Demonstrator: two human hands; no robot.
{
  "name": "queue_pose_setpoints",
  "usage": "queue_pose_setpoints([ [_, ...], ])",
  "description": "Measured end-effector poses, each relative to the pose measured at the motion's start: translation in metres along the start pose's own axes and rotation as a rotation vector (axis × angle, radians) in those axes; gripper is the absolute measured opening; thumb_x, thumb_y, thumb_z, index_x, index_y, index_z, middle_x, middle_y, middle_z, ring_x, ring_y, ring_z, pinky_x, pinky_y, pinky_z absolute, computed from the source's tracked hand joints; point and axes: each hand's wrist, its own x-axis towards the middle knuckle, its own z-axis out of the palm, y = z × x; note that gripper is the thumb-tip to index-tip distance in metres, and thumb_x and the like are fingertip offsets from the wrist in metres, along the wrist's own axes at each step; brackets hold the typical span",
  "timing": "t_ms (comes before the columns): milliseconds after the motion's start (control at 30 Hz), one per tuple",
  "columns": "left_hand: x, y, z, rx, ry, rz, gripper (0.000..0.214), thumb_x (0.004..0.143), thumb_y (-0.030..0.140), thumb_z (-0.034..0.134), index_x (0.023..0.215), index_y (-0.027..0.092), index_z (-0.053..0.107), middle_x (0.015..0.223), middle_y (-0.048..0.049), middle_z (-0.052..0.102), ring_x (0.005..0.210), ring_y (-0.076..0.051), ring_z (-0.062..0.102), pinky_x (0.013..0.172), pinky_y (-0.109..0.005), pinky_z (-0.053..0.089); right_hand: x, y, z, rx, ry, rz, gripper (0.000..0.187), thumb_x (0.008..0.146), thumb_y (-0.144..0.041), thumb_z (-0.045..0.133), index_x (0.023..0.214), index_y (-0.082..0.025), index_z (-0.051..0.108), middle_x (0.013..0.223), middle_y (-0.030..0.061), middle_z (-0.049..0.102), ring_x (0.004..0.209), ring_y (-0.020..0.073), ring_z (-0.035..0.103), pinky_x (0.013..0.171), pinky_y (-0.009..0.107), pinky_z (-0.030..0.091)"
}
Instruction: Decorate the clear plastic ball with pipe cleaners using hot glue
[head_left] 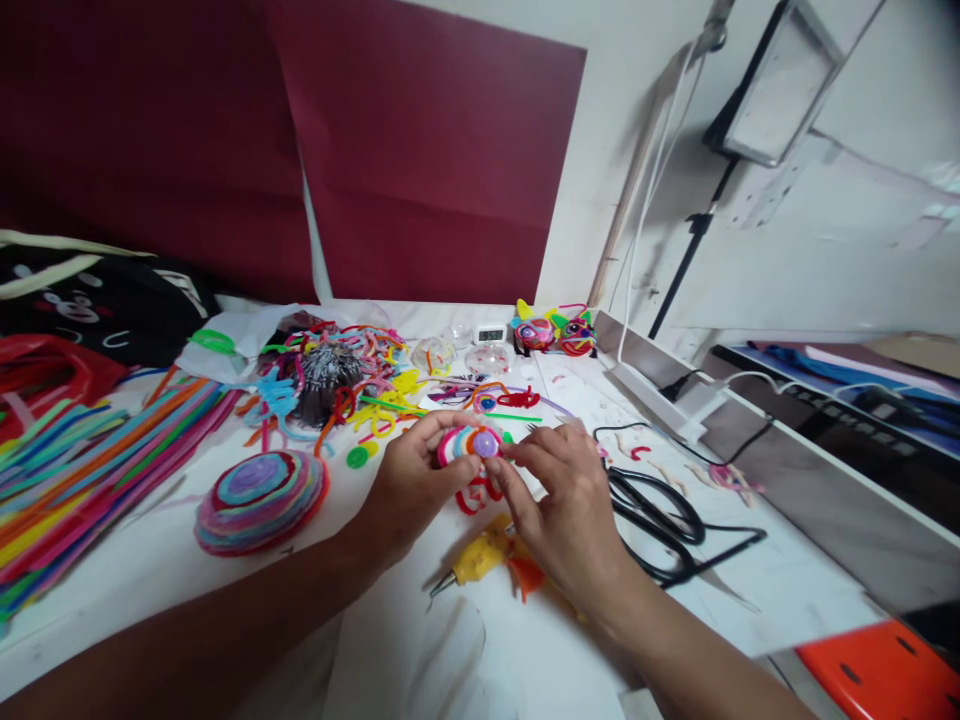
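Observation:
Between my two hands is a small round piece coiled from coloured pipe cleaners, with a purple disc at its right side. My left hand is closed round its left edge, thumb in front. At its right edge my right hand has thumb and fingertips pinched together, touching the purple disc. Whether the right fingers hold something small of their own is hidden. Just below lies a yellow hot glue gun with an orange trigger, its nozzle pointing left. Red pipe cleaner loops show under the held piece.
A large coiled pipe cleaner disc lies left, beside a bundle of loose pipe cleaners. Behind are a tangled heap, a small digital clock and a finished colourful figure. A black cable coils at right.

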Motion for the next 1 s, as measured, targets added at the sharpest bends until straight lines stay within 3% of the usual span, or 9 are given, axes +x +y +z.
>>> queue_pose_setpoints([
  [433, -0.001, -0.006, 0.001, -0.003, 0.022, -0.008, 0.031, 0.065, 0.016, 0.075, 0.093, 0.019, 0.062, 0.079, 0.0033, 0.069, 0.067, -0.011, 0.062, 0.061, -0.019, 0.05, -0.003, -0.003, -0.001, -0.05, -0.029, 0.005, 0.024, 0.09, -0.03, 0.056, 0.084, -0.015, 0.074, 0.072, 0.0067, 0.062, 0.075, 0.0226, 0.049, 0.072, 0.04, 0.035],
  [1000, -0.001, -0.006, -0.004, 0.167, -0.109, 0.127, 0.026, 0.073, 0.016, 0.07, 0.097, 0.02, 0.061, 0.08, 0.0045, 0.068, 0.069, -0.008, 0.06, 0.063, -0.015, 0.05, -0.006, -0.001, -0.003, -0.026, 0.018, -0.003, 0.02, 0.088, -0.023, 0.059, 0.079, -0.014, 0.075, 0.068, 0.0066, 0.062, 0.072, 0.0218, 0.05, 0.071, 0.04, 0.035],
])
